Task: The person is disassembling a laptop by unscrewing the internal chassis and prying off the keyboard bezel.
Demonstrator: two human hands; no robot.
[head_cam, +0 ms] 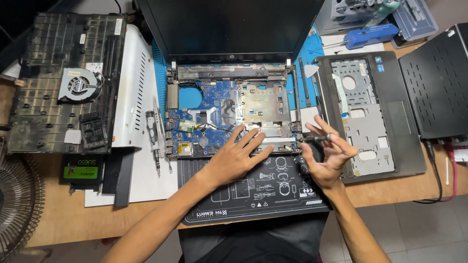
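An opened laptop base with a blue motherboard (209, 117) lies in the middle of the desk, its dark screen (229, 27) tilted up behind. My left hand (239, 157) rests flat, fingers spread, on the front edge of the base. My right hand (327, 158) is at the base's right front corner, its fingers pinching a small screwdriver (321, 138) whose tip points left into the chassis. Under both wrists lies a black work mat (253, 195) with white drawings.
A grey palm-rest cover (375, 112) lies to the right, a black device (438, 78) beyond it. At left sit a keyboard underside (44, 107), a cooling fan (78, 85), a drive with a green label (80, 170), a white panel (134, 83) and another screwdriver (153, 131). Tool cases (370, 19) stand top right.
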